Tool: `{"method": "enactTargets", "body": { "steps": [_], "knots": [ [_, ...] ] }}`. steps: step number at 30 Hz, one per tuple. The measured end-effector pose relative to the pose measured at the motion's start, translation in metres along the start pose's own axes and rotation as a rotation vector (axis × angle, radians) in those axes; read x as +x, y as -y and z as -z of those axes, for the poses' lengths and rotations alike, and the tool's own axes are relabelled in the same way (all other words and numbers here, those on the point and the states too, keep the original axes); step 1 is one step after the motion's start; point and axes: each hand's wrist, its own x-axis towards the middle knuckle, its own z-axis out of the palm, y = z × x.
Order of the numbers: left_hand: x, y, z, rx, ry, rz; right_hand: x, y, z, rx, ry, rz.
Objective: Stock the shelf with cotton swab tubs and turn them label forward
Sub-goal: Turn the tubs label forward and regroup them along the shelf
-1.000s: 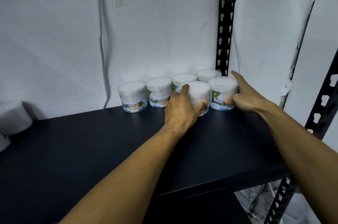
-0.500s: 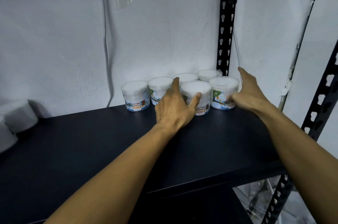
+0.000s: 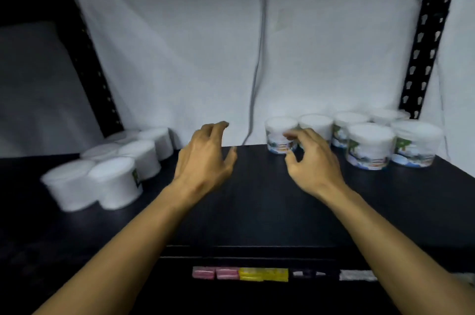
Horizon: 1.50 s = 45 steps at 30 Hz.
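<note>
Several cotton swab tubs [image 3: 369, 146] stand grouped at the back right of the black shelf [image 3: 257, 199], colourful labels facing me. A second group of tubs [image 3: 113, 181] sits at the left, showing mostly plain white sides. My left hand [image 3: 205, 160] hovers over the shelf's middle, fingers loosely curled and holding nothing. My right hand [image 3: 312, 163] hovers just in front of the leftmost labelled tub [image 3: 279, 134], fingers loosely curled and empty. The frame is motion-blurred.
Black perforated uprights rise at the back left [image 3: 84, 57] and back right [image 3: 426, 36]. A grey cable [image 3: 259, 57] runs down the white wall. Pink, yellow and white packets [image 3: 262, 274] lie on a lower level below the shelf's front edge.
Both hands have let go of the right-hand tubs and pulled back toward the shelf's middle. The view has swung left, bringing the left group of tubs into sight.
</note>
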Motion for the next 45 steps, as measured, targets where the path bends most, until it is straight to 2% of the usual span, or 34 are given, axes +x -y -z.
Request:
{"method": "enactTargets", "body": {
  "steps": [4, 8, 10, 13, 16, 19, 22, 28, 35, 45],
  "knots": [
    [-0.02, 0.078, 0.054, 0.14, -0.015, 0.113, -0.002, 0.072, -0.06, 0.095, 0.199, 0.073],
    [-0.042, 0.149, 0.09, 0.225, 0.046, 0.284, -0.002, 0.138, -0.113, 0.145, 0.368, 0.162],
    [-0.049, 0.181, 0.101, 0.227, 0.108, 0.383, -0.001, 0.167, -0.137, 0.142, 0.437, 0.216],
    [-0.054, 0.219, 0.11, 0.194, 0.293, 0.512, 0.0, 0.202, -0.167, 0.111, 0.525, 0.308],
    [-0.055, 0.246, 0.106, 0.202, 0.411, 0.557, 0.001, 0.224, -0.192, 0.047, 0.62, 0.367],
    [-0.054, 0.271, 0.095, 0.23, 0.46, 0.55, 0.001, 0.234, -0.211, -0.034, 0.693, 0.408],
    [-0.055, 0.289, 0.083, 0.25, 0.475, 0.518, -0.002, 0.233, -0.221, -0.063, 0.69, 0.419],
    [-0.061, 0.279, 0.072, 0.183, 0.407, 0.473, -0.009, 0.227, -0.205, -0.082, 0.617, 0.445],
    [-0.066, 0.203, 0.071, 0.034, 0.267, 0.359, -0.024, 0.187, -0.145, -0.087, 0.57, 0.397],
    [-0.049, 0.096, 0.037, -0.123, 0.334, 0.1, -0.042, 0.098, -0.054, -0.208, 0.419, 0.251]
  ]
}}
